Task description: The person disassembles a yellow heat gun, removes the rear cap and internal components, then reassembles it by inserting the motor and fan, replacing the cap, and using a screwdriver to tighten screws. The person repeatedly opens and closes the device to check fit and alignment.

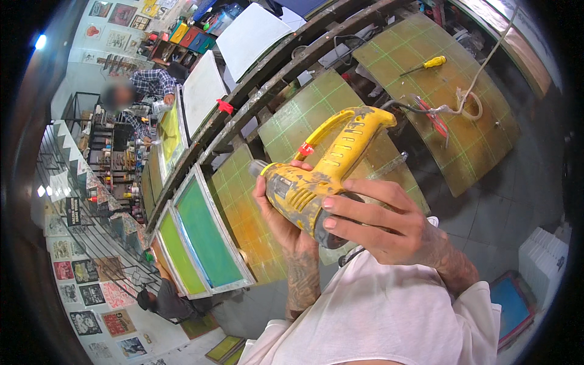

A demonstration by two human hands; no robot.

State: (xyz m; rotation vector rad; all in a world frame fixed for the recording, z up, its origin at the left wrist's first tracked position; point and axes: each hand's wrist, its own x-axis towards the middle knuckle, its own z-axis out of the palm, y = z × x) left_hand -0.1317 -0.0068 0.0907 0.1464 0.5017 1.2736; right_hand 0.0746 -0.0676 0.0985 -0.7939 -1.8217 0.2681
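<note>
While the yellow heat gun is held before the white shirt, barrel clasped by left grip, rear by right grip, handling seems under way; no finished result is shown, remainder can't be told.

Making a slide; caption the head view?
Left hand grips a yellow power tool, right hand touching it, near gridded boards.

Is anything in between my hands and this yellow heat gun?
Nothing visible. Your left hand wraps directly around the yellow heat gun near its nozzle, and the fingers of your right hand lie against its dark rear end.
</note>
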